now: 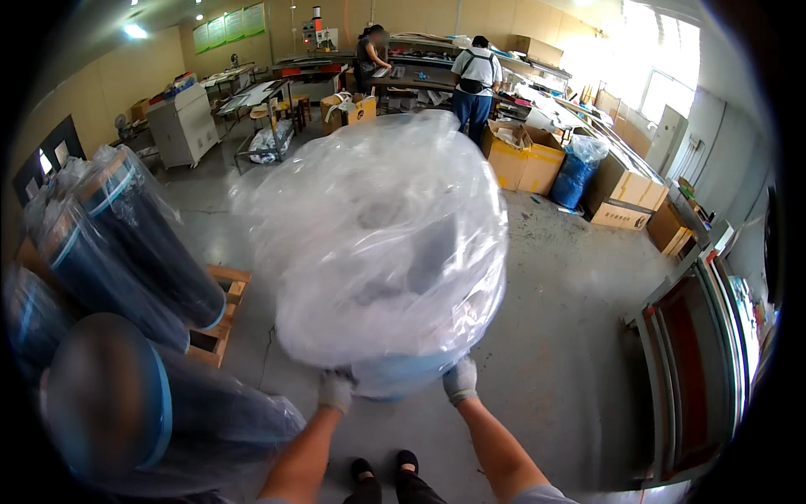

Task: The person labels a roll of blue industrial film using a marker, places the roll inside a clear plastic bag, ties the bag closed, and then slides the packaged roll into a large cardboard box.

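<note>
At frame centre, a large plastic-wrapped roll is gripped at its lower edge by the gloved left hand and right hand.

Grey concrete floor: wooden pallet bearing wrapped dark rolls; cardboard boxes; blue sack; white cabinet.

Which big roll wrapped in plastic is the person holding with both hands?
The middle roll, gripped by the left hand and right hand. Its loose, cloudy wrap puffs up. The dark rolls at the left lean untouched.
</note>
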